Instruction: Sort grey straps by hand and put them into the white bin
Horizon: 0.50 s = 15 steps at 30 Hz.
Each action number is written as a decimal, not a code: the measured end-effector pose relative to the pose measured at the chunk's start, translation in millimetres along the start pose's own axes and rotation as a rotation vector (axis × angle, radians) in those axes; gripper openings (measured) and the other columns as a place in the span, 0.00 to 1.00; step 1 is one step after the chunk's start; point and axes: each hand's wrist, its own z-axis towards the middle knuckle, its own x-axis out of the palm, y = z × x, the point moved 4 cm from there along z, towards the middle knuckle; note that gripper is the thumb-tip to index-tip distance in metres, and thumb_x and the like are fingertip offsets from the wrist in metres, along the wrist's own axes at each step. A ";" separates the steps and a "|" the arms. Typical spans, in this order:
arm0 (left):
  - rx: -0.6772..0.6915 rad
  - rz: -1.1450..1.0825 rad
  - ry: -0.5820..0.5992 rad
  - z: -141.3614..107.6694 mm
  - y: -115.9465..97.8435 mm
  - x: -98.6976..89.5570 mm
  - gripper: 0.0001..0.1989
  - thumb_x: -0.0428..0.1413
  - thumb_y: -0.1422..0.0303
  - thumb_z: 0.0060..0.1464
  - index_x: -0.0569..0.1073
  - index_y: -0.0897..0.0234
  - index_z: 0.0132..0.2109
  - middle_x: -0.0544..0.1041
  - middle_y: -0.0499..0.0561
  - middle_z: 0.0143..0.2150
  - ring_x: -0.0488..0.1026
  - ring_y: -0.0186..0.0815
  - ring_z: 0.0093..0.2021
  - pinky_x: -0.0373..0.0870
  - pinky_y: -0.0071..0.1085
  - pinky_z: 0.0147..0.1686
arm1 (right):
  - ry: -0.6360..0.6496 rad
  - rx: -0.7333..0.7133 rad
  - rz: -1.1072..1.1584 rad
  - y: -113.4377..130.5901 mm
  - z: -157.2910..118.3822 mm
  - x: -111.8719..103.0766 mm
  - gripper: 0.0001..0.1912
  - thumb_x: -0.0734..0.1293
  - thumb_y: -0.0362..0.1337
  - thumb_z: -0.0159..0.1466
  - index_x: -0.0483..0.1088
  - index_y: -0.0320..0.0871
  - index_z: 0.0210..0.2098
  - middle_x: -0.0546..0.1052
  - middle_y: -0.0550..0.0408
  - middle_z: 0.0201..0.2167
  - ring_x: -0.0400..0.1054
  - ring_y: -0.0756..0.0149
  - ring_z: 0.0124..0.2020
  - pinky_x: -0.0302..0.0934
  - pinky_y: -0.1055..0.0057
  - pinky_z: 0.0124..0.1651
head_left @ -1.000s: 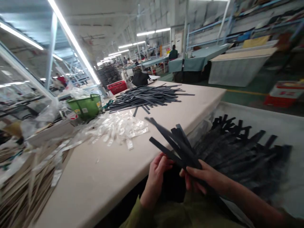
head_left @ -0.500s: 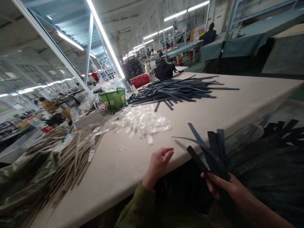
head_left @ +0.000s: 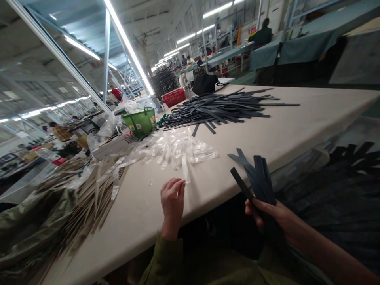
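"Cream tabletop [head_left: 311,118], what moved since the last frame?"

"Empty left hand [head_left: 172,202], fingers loosely curled, shifted leftward, now just beside clear plastic strips [head_left: 175,152]. Right hand [head_left: 264,211] stays closed on fanned dark strips [head_left: 252,178]; dark strip pile [head_left: 219,111] lies farther off."

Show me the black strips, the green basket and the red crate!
black strips [head_left: 257,182]: head view, middle of the held bunch.
green basket [head_left: 139,123]: head view, its front side.
red crate [head_left: 174,98]: head view, its side wall.

Dark grey flat strap bundle [head_left: 257,182]: lower ends hidden by right hand [head_left: 267,211]. Clear plastic strips [head_left: 175,150]: any markings too small to read.
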 end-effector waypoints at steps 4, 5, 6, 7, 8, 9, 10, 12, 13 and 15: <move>0.169 0.103 0.028 -24.5 -19.7 -6.6 0.07 0.56 0.69 0.62 0.80 0.56 0.42 0.82 0.49 0.42 0.76 0.40 0.47 0.59 0.44 0.59 | 0.201 0.068 -0.065 8.0 24.3 23.9 0.32 0.72 0.60 0.55 0.80 0.36 0.43 0.69 0.58 0.16 0.57 0.73 0.18 0.51 0.77 0.21; 0.187 0.114 0.042 -29.0 -24.0 -6.5 0.07 0.57 0.69 0.62 0.79 0.55 0.43 0.82 0.48 0.41 0.76 0.39 0.46 0.57 0.44 0.60 | 0.230 0.075 -0.082 9.8 30.5 32.0 0.33 0.72 0.59 0.55 0.79 0.35 0.44 0.69 0.57 0.16 0.58 0.73 0.19 0.51 0.77 0.21; 0.199 0.119 0.058 -32.6 -28.2 -6.1 0.07 0.57 0.69 0.62 0.79 0.54 0.43 0.82 0.48 0.41 0.76 0.39 0.46 0.56 0.44 0.61 | 0.255 0.080 -0.104 11.4 36.7 41.1 0.33 0.72 0.58 0.55 0.79 0.35 0.45 0.70 0.57 0.16 0.59 0.73 0.19 0.50 0.77 0.22; 0.209 0.121 0.073 -35.4 -32.2 -5.5 0.07 0.57 0.69 0.62 0.79 0.54 0.44 0.82 0.48 0.41 0.76 0.38 0.45 0.55 0.45 0.61 | 0.277 0.082 -0.135 13.0 42.6 50.9 0.32 0.71 0.58 0.55 0.79 0.35 0.45 0.70 0.57 0.17 0.60 0.73 0.19 0.51 0.77 0.22; 0.221 0.122 0.088 -37.4 -36.2 -4.9 0.07 0.57 0.69 0.62 0.79 0.54 0.44 0.82 0.47 0.41 0.76 0.38 0.45 0.55 0.45 0.62 | 0.300 0.082 -0.171 14.2 48.2 61.4 0.32 0.71 0.58 0.56 0.79 0.35 0.46 0.71 0.58 0.16 0.60 0.73 0.19 0.51 0.77 0.22; 0.235 0.125 0.101 -39.0 -39.9 -4.2 0.07 0.57 0.69 0.62 0.79 0.53 0.45 0.82 0.47 0.41 0.75 0.38 0.45 0.55 0.45 0.62 | 0.319 0.082 -0.207 15.1 53.6 71.7 0.32 0.71 0.57 0.56 0.78 0.36 0.46 0.71 0.58 0.16 0.61 0.73 0.18 0.52 0.77 0.22; 0.249 0.128 0.111 -40.2 -43.1 -3.6 0.08 0.57 0.70 0.62 0.78 0.53 0.45 0.81 0.47 0.41 0.75 0.38 0.44 0.55 0.44 0.62 | 0.332 0.080 -0.242 15.7 58.6 81.5 0.31 0.71 0.57 0.55 0.78 0.36 0.46 0.71 0.58 0.16 0.62 0.72 0.18 0.53 0.77 0.22; 0.265 0.136 0.128 -42.2 -47.1 -2.5 0.08 0.56 0.70 0.63 0.78 0.53 0.45 0.81 0.48 0.42 0.75 0.37 0.44 0.55 0.44 0.61 | 0.339 0.070 -0.295 16.6 67.4 97.0 0.29 0.72 0.55 0.54 0.78 0.36 0.44 0.71 0.58 0.15 0.63 0.71 0.18 0.54 0.76 0.22; 0.267 0.140 0.138 -43.1 -47.6 -2.0 0.08 0.56 0.71 0.63 0.78 0.53 0.45 0.81 0.48 0.42 0.75 0.37 0.43 0.55 0.44 0.61 | 0.335 0.063 -0.310 17.2 70.7 102.2 0.28 0.73 0.54 0.54 0.79 0.36 0.42 0.71 0.59 0.15 0.63 0.71 0.17 0.54 0.76 0.21; 0.263 0.145 0.157 -44.9 -45.8 -1.3 0.09 0.56 0.71 0.62 0.78 0.53 0.45 0.81 0.48 0.43 0.75 0.38 0.43 0.56 0.43 0.61 | 0.332 0.047 -0.331 19.2 75.0 107.1 0.25 0.74 0.52 0.53 0.79 0.36 0.39 0.71 0.59 0.15 0.62 0.72 0.17 0.53 0.76 0.21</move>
